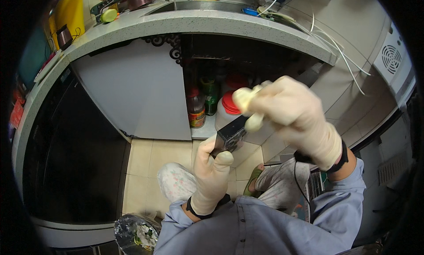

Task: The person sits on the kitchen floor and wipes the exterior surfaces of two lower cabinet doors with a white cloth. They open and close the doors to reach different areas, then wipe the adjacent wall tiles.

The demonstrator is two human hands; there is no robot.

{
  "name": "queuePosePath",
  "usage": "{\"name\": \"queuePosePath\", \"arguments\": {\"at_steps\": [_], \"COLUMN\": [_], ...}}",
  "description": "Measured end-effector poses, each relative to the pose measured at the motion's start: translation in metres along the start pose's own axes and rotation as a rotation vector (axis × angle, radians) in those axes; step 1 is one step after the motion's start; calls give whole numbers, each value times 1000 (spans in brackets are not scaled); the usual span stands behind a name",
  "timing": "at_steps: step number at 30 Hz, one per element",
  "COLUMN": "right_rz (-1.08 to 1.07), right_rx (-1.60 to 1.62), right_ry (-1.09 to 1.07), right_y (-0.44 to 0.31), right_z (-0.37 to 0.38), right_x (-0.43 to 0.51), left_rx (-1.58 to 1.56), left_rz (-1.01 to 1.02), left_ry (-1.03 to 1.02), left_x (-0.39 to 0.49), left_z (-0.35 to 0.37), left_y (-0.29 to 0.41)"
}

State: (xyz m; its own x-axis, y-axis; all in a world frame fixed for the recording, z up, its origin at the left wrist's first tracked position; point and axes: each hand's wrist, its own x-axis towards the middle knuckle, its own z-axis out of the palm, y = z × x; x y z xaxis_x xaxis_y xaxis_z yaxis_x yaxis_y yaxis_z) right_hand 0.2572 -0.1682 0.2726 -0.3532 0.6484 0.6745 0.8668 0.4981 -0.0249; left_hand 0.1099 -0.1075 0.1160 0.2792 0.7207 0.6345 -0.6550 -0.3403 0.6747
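Both hands wear pale, thin gloves with black bands at the wrists. My left hand (213,172) grips a small dark box (232,132) with printing on its side, held tilted in front of the open cabinet. Just above and to the right, my right hand (288,106) is blurred, its fingers bent. Pale yellowish shapes at its fingertips could be glove tips or something held; I cannot tell which. One fingertip is near the box's upper end. Behind the box stands a white plastic jar with a red lid (229,102).
Overhead runs a curved speckled countertop (212,21) with a steel sink (205,5). A grey cabinet door (139,89) is at left; bottles (197,112) stand inside the cabinet. A lined trash bin (127,232) sits at lower left. White cables (344,56) hang at right.
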Motion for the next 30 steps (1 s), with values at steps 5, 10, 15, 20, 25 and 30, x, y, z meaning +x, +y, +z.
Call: {"name": "queuePosePath", "arguments": {"at_steps": [5, 10, 15, 20, 25, 30], "right_rz": [120, -84, -66, 175, 433, 650], "right_rx": [27, 323, 132, 130, 130, -47], "right_ry": [40, -58, 38, 71, 6, 40], "right_y": [8, -16, -4, 32, 61, 101], "right_z": [-10, 18, 2, -26, -55, -77], "right_x": [-5, 7, -10, -29, -52, -72], "left_rx": [-60, -7, -121, 11, 49, 95], "left_rz": [3, -134, -25, -135, -99, -105], "left_ry": [8, 103, 28, 156, 182, 203], "left_x": [-4, -13, -13, -17, -17, -16], "left_z": [4, 9, 13, 17, 23, 26], "left_y": [2, 6, 3, 8, 10, 13]}}
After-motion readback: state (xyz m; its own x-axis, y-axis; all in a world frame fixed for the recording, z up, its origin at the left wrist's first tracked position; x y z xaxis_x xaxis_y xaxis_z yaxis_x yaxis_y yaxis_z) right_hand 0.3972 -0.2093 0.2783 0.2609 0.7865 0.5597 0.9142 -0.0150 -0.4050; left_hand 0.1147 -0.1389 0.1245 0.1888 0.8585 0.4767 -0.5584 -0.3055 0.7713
